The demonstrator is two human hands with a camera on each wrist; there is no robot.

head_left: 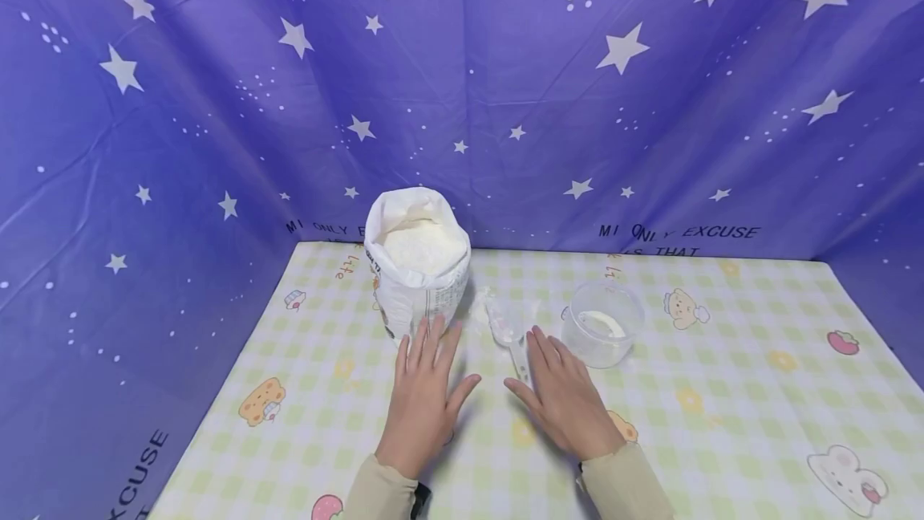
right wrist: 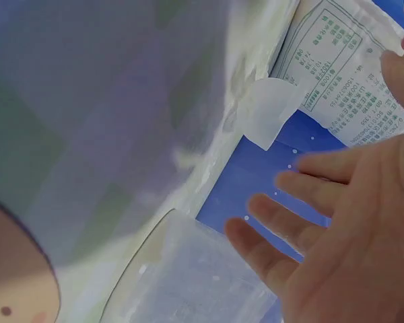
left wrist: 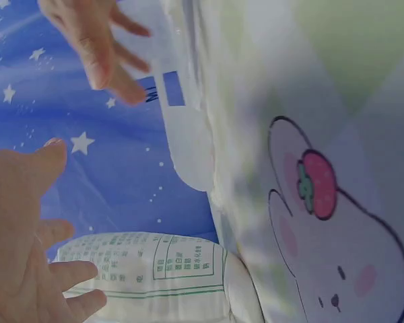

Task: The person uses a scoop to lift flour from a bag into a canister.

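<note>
A white bag of white powder point(head_left: 422, 251) stands upright with its top open. My left hand point(head_left: 422, 404) is held palm down with straight fingers in front of it, holding nothing. To the right of the bag lies a clear plastic scoop point(head_left: 505, 321), its handle pointing toward me. My right hand point(head_left: 566, 400), fingers straight and holding nothing, hovers beside that handle. Behind and right of this hand sits a clear round tub point(head_left: 603, 326) with a little white powder at its bottom. Both wrist views show the bag point(left wrist: 148, 276) standing beyond the fingers; the tub point(right wrist: 195, 276) shows in the right wrist view.
Loose white powder is spilled on the checkered tablecloth point(head_left: 729, 392) around the scoop. A purple star-patterned curtain point(head_left: 505, 62) hangs behind the table and along its sides.
</note>
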